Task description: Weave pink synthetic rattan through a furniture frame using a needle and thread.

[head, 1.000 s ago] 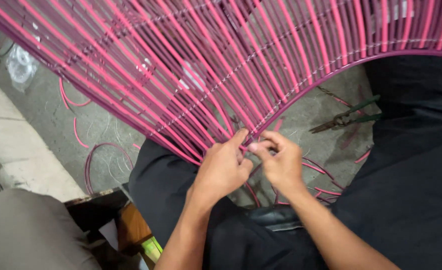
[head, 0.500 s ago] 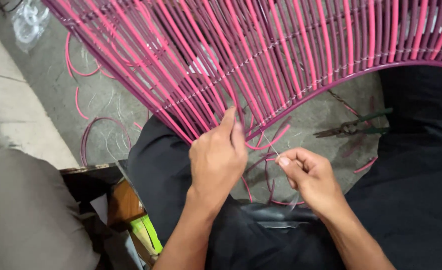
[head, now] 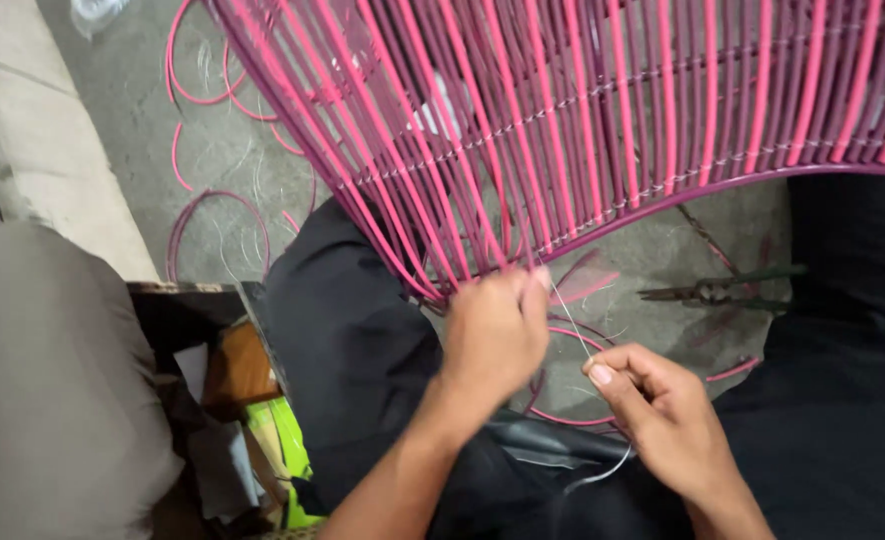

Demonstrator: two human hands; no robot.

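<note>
A grey concrete floor (head: pixel 232 150) lies under us, strewn with loose pink cord offcuts (head: pixel 202 205) and thin pale fibres. Pliers (head: pixel 717 290) rest on the floor to the right, well apart from our hands. Across the top of the view spreads the frame (head: pixel 602 130), a curved rim strung with many pink cords that fan out from a tight bunch near our knees (we sit in black trousers (head: pixel 347 330)). Our left hand (head: pixel 492 335) is closed on that bunch at the frame's lower edge, fingers curled around the cords. Our right hand (head: pixel 662 415) sits lower and just to the right, pinching a thin pale thread (head: pixel 567 315) between thumb and forefinger; the thread runs taut up to the left hand, and its loose tail curls below the right hand. At far left, grey cloth (head: pixel 52 390) fills the corner beside a dark wooden stool (head: pixel 232 365).
</note>
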